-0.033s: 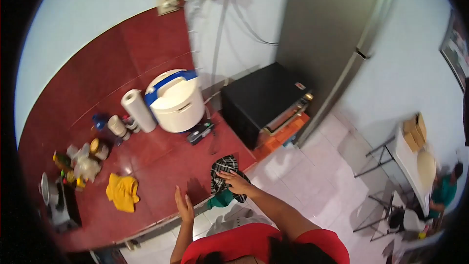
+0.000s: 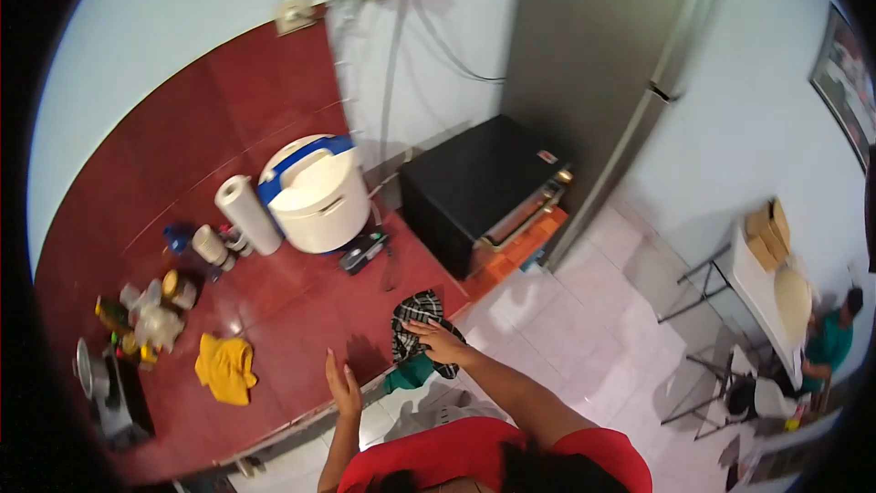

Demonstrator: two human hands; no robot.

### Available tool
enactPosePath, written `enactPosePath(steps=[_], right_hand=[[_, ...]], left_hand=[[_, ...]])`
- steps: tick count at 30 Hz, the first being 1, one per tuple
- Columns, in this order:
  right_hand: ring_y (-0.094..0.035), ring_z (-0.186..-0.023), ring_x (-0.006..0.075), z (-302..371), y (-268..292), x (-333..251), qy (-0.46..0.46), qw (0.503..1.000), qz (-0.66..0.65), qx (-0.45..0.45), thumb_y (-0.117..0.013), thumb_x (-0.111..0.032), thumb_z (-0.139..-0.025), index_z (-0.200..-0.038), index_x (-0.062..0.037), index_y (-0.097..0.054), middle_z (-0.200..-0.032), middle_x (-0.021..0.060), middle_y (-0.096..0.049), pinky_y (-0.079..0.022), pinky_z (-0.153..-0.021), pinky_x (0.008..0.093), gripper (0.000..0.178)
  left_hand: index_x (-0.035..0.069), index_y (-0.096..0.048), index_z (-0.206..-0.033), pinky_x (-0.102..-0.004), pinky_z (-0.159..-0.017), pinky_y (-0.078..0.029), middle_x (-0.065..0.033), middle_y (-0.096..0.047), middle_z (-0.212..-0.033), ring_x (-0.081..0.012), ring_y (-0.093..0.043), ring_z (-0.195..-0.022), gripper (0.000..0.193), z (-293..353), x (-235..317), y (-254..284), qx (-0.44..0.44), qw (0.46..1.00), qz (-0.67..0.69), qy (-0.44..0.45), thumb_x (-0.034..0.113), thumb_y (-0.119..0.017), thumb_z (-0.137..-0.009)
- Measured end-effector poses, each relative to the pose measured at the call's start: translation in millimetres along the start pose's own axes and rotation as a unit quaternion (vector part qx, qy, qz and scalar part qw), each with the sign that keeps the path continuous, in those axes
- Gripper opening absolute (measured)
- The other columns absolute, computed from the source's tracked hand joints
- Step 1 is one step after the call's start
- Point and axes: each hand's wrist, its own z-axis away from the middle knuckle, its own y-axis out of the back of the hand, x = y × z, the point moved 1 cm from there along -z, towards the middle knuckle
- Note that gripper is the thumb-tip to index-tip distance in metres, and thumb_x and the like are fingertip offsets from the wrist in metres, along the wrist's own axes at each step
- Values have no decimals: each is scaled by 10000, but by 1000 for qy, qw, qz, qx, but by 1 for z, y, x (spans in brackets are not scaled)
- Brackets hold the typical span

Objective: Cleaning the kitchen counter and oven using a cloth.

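My right hand [image 2: 438, 340] lies on a black-and-white plaid cloth [image 2: 407, 318] at the front edge of the red tiled counter [image 2: 301, 329]. Its fingers are stretched out over the fabric, pressing it rather than wrapped round it. A green piece of fabric [image 2: 411, 374] hangs below the plaid one, past the counter's edge; whether the two are joined I cannot tell. Held just above the edge, my left hand [image 2: 342, 385] is empty, palm turned inward and fingers straight. To its left a crumpled yellow cloth [image 2: 226, 368] lies on the counter.
At the back stand a white rice cooker [image 2: 319, 205] with blue handle, a paper towel roll [image 2: 246, 215] and a black oven [image 2: 484, 187]. Jars and bags crowd the left by a stove [image 2: 119, 402]. A tall fridge [image 2: 593, 82] stands right; a person [image 2: 829, 342] sits beyond a white table [image 2: 766, 306].
The view has turned slightly, so the counter items sit a little further left. My hands and the plaid cloth keep nearly the same place.
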Motion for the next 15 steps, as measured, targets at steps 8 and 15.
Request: enactPosePath(steps=[8, 15], right_hand=[[-445, -1367, 354, 115, -30, 40, -254, 910, -227, 237, -524, 4, -758, -1101, 17, -625, -1499, 154, -460, -397, -1097, 450, 358], [-657, -977, 362, 154, -46, -18, -470, 707, -234, 473, -559, -124, -784, -1180, -6, -606, -982, 231, -688, -495, -879, 432, 416]], left_hand=[[-21, -365, -1488, -421, -1163, -272, -220, -398, -1523, -374, -376, -1398, 508, -52, 42, -70, -147, 979, 70, -123, 182, -452, -1031], [-17, -354, -1496, -430, -1165, -273, -218, -393, -1525, -380, -370, -1400, 508, -78, 47, -66, -246, 948, 92, -179, 165, -429, -1028]])
